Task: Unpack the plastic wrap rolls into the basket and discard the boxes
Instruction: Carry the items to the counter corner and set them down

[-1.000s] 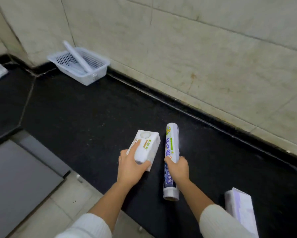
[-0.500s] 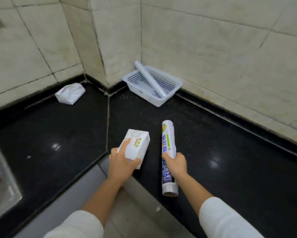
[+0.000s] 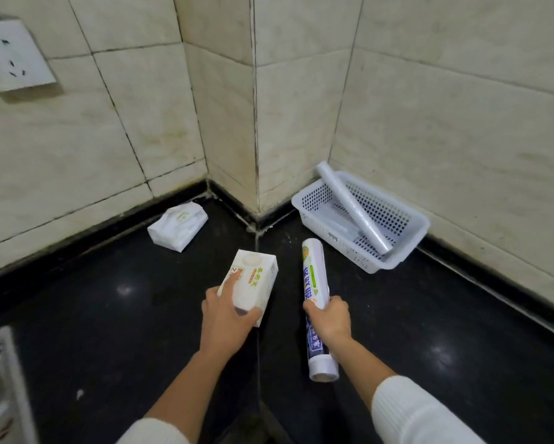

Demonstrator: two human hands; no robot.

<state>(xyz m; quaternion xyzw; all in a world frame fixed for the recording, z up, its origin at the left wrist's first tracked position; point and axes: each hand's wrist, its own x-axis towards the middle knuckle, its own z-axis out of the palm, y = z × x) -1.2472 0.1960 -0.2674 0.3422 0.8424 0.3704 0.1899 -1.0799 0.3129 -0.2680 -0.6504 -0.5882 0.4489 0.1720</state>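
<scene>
My left hand (image 3: 226,317) grips a white box (image 3: 251,282) with green and orange print, held above the black countertop (image 3: 109,315). My right hand (image 3: 330,320) is wrapped around the middle of a labelled plastic wrap roll (image 3: 314,274), which points away from me toward the corner. A white perforated basket (image 3: 407,248) stands against the right wall beyond the roll. In it one clear wrap roll (image 3: 352,206) leans across the rim, and more rolls lie flat underneath.
A crumpled white box (image 3: 178,225) lies on the counter by the left wall. A wall socket (image 3: 13,56) is at upper left. A white rack (image 3: 0,389) shows at the lower left edge. Tiled walls close in the corner.
My view has swung left, bringing the corner, basket and crumpled box nearer the centre. Both hands keep their grips on the box and the roll.
</scene>
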